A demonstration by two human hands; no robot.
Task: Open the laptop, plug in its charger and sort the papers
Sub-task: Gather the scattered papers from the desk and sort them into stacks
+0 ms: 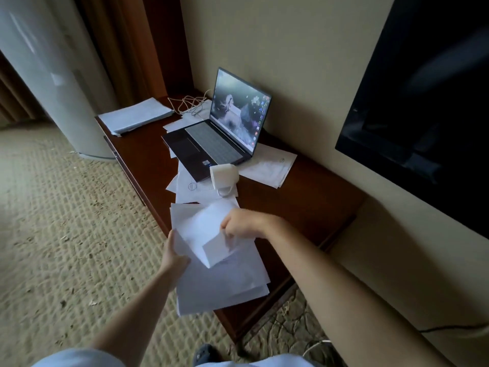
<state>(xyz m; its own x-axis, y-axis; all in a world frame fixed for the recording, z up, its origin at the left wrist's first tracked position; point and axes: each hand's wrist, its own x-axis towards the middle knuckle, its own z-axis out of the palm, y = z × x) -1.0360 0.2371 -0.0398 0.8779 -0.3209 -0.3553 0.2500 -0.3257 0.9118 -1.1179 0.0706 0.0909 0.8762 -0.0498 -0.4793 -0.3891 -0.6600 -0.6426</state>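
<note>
- The left hand (174, 254) grips the left edge of a loose bundle of papers (225, 284) at the near end of the table (304, 207); its fingers go under the sheets and the thumb lies on top; the bundle juts past the table's near-left edge
- The right hand (238, 225) is curled on top of the same bundle, pinching a smaller folded sheet (215, 250) between thumb and fingers; the sheet's corner points toward the person
- The laptop (211, 144) stands open farther along the table, screen lit and tilted back toward the wall (291, 62); its keyboard faces the carpet side
- A white charger cable (189, 104) lies in a loose tangle behind the laptop at the far end of the table; whether it is plugged into the laptop cannot be told
- A white mug (225, 177) lies on its side just beside the laptop's near corner, handle toward the person, resting on scattered sheets (190, 186)
- More sheets lie under and around the laptop; a folded set of papers (270, 168) sits to its right near the wall
- A neat stack of papers (136, 116) lies at the far-left corner of the table, apart from the rest
- A dark television (423, 88) hangs on the wall at right; a pale round column (53, 75) stands on the patterned carpet (66, 221) at left
</note>
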